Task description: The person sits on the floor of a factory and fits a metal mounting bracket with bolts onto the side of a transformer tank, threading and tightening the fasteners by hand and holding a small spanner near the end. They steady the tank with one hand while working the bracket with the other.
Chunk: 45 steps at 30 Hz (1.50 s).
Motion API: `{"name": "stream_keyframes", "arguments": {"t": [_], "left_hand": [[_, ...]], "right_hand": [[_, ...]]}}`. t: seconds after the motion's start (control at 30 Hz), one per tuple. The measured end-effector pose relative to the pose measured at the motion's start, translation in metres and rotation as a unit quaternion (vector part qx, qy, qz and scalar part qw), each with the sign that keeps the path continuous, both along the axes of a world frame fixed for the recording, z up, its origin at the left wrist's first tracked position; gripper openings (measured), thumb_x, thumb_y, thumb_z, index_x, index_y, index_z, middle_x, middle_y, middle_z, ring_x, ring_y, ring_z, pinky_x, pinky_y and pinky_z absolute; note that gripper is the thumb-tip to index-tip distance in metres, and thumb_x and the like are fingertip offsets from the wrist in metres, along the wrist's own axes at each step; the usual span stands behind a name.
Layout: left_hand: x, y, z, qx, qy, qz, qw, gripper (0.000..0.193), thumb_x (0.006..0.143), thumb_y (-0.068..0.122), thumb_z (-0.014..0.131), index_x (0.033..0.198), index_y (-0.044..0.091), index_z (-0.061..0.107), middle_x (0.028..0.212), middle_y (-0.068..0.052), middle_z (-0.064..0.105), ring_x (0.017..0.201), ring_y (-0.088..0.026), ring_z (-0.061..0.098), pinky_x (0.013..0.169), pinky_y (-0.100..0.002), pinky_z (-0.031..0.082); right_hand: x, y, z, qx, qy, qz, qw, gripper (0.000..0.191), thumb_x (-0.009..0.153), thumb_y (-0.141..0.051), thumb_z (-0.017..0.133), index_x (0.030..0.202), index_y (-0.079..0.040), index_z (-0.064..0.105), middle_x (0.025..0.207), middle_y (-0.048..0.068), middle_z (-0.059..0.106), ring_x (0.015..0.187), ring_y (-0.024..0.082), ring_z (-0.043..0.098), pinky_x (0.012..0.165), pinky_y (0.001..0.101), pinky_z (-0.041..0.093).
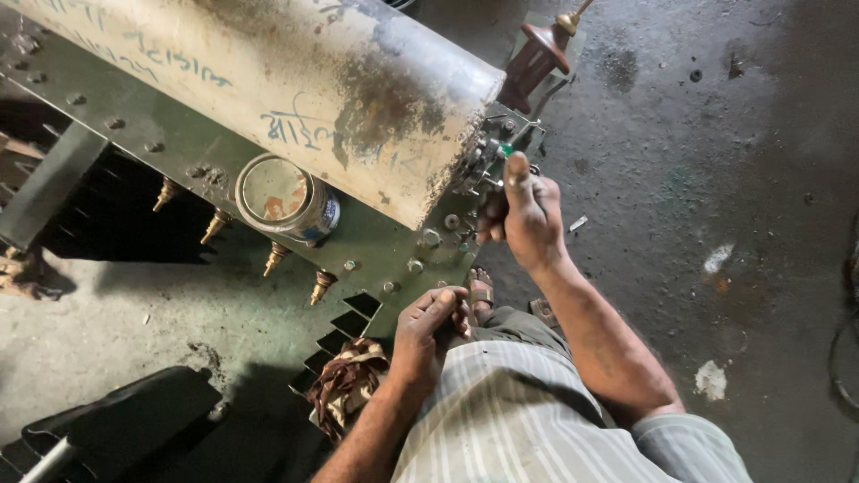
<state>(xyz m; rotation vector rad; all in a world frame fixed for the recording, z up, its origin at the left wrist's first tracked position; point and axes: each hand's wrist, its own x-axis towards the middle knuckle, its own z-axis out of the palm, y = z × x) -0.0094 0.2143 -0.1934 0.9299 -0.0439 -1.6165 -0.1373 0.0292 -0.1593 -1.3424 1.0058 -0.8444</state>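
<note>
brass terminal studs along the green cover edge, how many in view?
4, in a row along the front edge of the green cover. More may be hidden behind the cream tank.

Stained grey concrete floor (pixel 680 179) carries green finned transformer (pixel 376 246); round tin can (pixel 286 199) on its lid; crumpled rag (pixel 353 380) against fins.
</note>
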Motion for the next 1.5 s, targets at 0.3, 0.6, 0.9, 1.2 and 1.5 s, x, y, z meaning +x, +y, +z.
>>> {"name": "stream_keyframes", "arguments": {"t": [0.3,0.6,0.9,1.2,1.5], "left_hand": [[0.004,0.001,-0.003,0.014,-0.001,0.020,1.000,0.027,0.099,0.020,0.064,0.110,-0.004,0.069,0.085,-0.008,0.066,0.071,-0.016,0.061,0.067,-0.029,0.052],[0.014,0.014,0.000,-0.017,0.030,0.072,0.997,0.028,0.100,0.021,0.065,0.112,-0.004,0.067,0.088,-0.008,0.065,0.074,-0.017,0.060,0.068,-0.030,0.051],[0.015,-0.004,0.014,-0.076,-0.001,0.067,0.995,0.028,0.102,0.021,0.063,0.114,-0.005,0.067,0.091,-0.009,0.067,0.080,-0.017,0.063,0.073,-0.031,0.054],[0.002,-0.025,0.025,-0.098,-0.046,0.052,0.993,0.028,0.105,0.018,0.061,0.117,-0.006,0.067,0.089,-0.009,0.066,0.081,-0.018,0.063,0.074,-0.032,0.054],[-0.040,-0.074,0.061,-0.147,-0.117,0.172,0.967,0.027,0.112,0.017,0.057,0.120,-0.008,0.064,0.098,-0.013,0.067,0.087,-0.021,0.063,0.074,-0.037,0.054]], "right_hand": [[0.013,0.005,0.021,-0.511,0.190,-0.078,0.835,0.008,0.104,0.001,0.054,0.096,0.000,0.056,0.076,0.011,0.055,0.060,0.023,0.051,0.056,0.0414,0.044],[0.004,0.002,0.021,-0.537,0.213,-0.041,0.815,0.023,0.116,-0.009,0.052,0.094,0.000,0.054,0.079,0.013,0.055,0.065,0.031,0.058,0.055,0.0408,0.044],[0.009,0.011,0.035,0.177,-0.101,-0.020,0.979,0.052,0.107,-0.039,0.038,0.067,-0.007,0.049,0.051,0.010,0.054,0.036,0.021,0.049,0.036,0.0369,0.048],[-0.003,0.006,0.020,-0.517,0.208,-0.008,0.830,0.022,0.117,-0.017,0.050,0.102,-0.002,0.054,0.082,0.011,0.053,0.066,0.026,0.054,0.062,0.0402,0.046],[-0.017,-0.015,0.027,0.384,-0.246,0.197,0.868,0.049,0.107,-0.039,0.052,0.067,-0.009,0.052,0.051,0.001,0.056,0.034,0.009,0.046,0.032,0.0322,0.046]]}}
